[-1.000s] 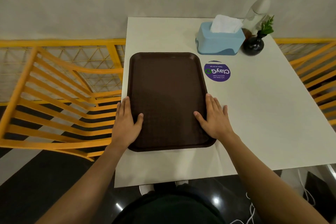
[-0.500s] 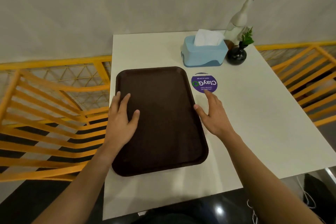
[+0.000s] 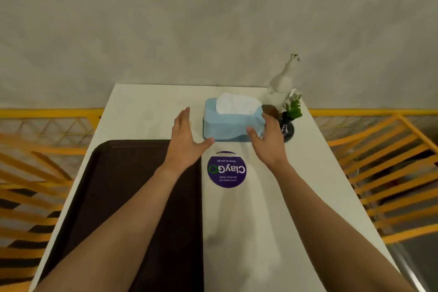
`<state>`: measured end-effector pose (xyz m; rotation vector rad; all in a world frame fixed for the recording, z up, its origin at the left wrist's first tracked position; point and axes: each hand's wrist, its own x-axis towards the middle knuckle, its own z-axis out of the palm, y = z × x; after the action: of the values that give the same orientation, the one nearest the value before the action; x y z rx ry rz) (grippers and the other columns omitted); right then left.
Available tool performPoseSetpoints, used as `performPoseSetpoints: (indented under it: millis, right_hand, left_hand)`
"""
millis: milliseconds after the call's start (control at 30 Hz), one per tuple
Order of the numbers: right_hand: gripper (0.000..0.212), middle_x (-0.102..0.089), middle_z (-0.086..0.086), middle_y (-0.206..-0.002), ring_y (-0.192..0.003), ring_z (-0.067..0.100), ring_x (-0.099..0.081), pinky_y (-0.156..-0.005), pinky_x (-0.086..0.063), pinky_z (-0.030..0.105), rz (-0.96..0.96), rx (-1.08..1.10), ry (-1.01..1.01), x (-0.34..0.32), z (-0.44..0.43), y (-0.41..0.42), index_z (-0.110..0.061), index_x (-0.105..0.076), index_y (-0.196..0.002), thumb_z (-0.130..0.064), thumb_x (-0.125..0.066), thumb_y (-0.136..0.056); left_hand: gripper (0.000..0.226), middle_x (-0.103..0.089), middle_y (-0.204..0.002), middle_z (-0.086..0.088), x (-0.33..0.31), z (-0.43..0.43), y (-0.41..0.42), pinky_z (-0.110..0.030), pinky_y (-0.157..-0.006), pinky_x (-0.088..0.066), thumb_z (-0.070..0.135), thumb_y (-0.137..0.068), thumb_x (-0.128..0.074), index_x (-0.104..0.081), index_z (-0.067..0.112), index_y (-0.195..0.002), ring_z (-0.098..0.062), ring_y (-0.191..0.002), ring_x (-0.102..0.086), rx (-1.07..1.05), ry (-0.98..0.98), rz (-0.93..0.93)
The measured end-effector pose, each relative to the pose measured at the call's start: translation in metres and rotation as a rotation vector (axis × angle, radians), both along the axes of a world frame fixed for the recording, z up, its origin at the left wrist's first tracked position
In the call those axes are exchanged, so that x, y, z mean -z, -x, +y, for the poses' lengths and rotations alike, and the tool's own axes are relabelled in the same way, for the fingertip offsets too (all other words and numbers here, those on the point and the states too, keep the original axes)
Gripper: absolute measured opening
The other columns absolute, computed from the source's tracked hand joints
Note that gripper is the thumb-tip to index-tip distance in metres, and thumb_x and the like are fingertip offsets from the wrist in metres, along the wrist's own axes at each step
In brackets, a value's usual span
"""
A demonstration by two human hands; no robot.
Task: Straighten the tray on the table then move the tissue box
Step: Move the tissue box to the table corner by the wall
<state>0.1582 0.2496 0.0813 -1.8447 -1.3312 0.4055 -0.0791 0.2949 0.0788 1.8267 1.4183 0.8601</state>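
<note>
Single head-worn view, forward and down over the table.

White rectangular table, dark brown plastic tray along its left side, light blue tissue box near the far edge, open left hand just beside the box's left end, right hand touching its right end, round purple sticker between the forearms.
</note>
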Motion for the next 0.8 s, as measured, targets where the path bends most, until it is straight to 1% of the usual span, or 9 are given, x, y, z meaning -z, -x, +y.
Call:
performPoseSetpoints:
  millis: [100, 267, 333, 400, 500, 533, 600, 633, 800]
  right_hand:
    - [0.067, -0.046, 0.006, -0.146, -0.132, 0.025, -0.046, -0.110, -0.041, 0.044, 0.043, -0.030, -0.002, 0.008, 0.021, -0.017, -0.016, -0.036, -0.149, -0.041, -0.066, -0.095]
    - [0.078, -0.043, 0.001, -0.146, -0.135, 0.021, -0.043, -0.111, -0.041, 0.042, 0.136, -0.085, -0.037, 0.031, 0.035, -0.026, -0.022, -0.031, -0.152, -0.045, -0.072, -0.090]
    - [0.076, -0.048, -0.003, -0.142, -0.132, 0.013, -0.046, -0.109, -0.043, 0.034, 0.193, -0.115, -0.076, 0.040, 0.038, -0.028, -0.023, -0.036, -0.149, -0.040, -0.077, -0.087]
    - [0.077, -0.051, -0.010, -0.137, -0.125, -0.002, -0.049, -0.102, -0.045, 0.019, 0.257, -0.119, -0.080, 0.048, 0.040, -0.029, -0.028, -0.035, -0.147, -0.036, -0.082, -0.085]
    - [0.095, -0.045, -0.016, -0.139, -0.120, -0.006, -0.044, -0.092, -0.037, 0.001, 0.307, -0.097, -0.020, 0.057, 0.041, -0.029, -0.028, -0.023, -0.154, -0.037, -0.084, -0.082]
    - [0.098, -0.043, -0.015, -0.141, -0.123, -0.004, -0.041, -0.095, -0.036, 0.004, 0.315, -0.092, 0.002, 0.060, 0.041, -0.029, -0.026, -0.020, -0.156, -0.038, -0.084, -0.082]
    - [0.098, -0.045, -0.010, -0.145, -0.128, 0.004, -0.042, -0.103, -0.040, 0.020, 0.332, -0.083, 0.027, 0.065, 0.042, -0.029, -0.023, -0.020, -0.155, -0.033, -0.084, -0.082]
    - [0.095, -0.046, -0.007, -0.145, -0.129, 0.008, -0.044, -0.105, -0.041, 0.026, 0.337, -0.077, 0.030, 0.067, 0.043, -0.029, -0.023, -0.022, -0.154, -0.029, -0.084, -0.082]
    - [0.086, -0.050, 0.001, -0.144, -0.134, 0.023, -0.048, -0.104, -0.045, 0.037, 0.307, -0.042, 0.067, 0.065, 0.044, -0.026, -0.020, -0.028, -0.150, -0.026, -0.083, -0.084]
  left_hand:
    - [0.129, -0.013, -0.168, -0.008, 0.012, 0.027, -0.028, -0.046, -0.120, -0.025, 0.047, -0.069, -0.089, -0.004, 0.017, -0.162, -0.027, -0.153, -0.017, -0.043, 0.109, -0.017]
    - [0.141, -0.019, -0.166, -0.009, 0.038, 0.057, -0.049, -0.046, -0.117, -0.028, 0.044, -0.061, -0.095, 0.000, 0.020, -0.162, -0.029, -0.151, -0.022, -0.063, 0.240, -0.051]
    - [0.143, -0.022, -0.165, -0.009, 0.044, 0.064, -0.052, -0.045, -0.116, -0.029, 0.042, -0.059, -0.096, 0.002, 0.022, -0.162, -0.029, -0.150, -0.026, -0.058, 0.275, -0.067]
    - [0.142, -0.028, -0.163, -0.009, 0.047, 0.070, -0.054, -0.045, -0.115, -0.034, 0.039, -0.059, -0.097, 0.000, 0.021, -0.162, -0.029, -0.147, -0.033, -0.051, 0.317, -0.094]
    - [0.121, -0.053, -0.143, -0.003, 0.049, 0.075, -0.054, -0.034, -0.097, -0.047, 0.035, -0.062, -0.096, -0.022, 0.020, -0.157, -0.027, -0.130, -0.052, -0.009, 0.314, -0.092]
    - [0.112, -0.057, -0.134, 0.001, 0.049, 0.075, -0.054, -0.030, -0.090, -0.047, 0.033, -0.063, -0.095, -0.030, 0.022, -0.153, -0.024, -0.123, -0.055, 0.004, 0.300, -0.092]
    - [0.101, -0.057, -0.126, 0.006, 0.047, 0.075, -0.057, -0.024, -0.084, -0.045, 0.030, -0.065, -0.094, -0.039, 0.022, -0.149, -0.018, -0.115, -0.055, 0.013, 0.281, -0.099]
    - [0.097, -0.057, -0.126, 0.007, 0.046, 0.074, -0.058, -0.023, -0.084, -0.044, 0.029, -0.067, -0.093, -0.041, 0.022, -0.148, -0.016, -0.113, -0.054, 0.013, 0.278, -0.104]
    - [0.088, -0.059, -0.127, 0.003, 0.042, 0.074, -0.059, -0.030, -0.090, -0.048, 0.024, -0.070, -0.091, -0.045, 0.021, -0.145, -0.018, -0.114, -0.055, 0.021, 0.280, -0.112]
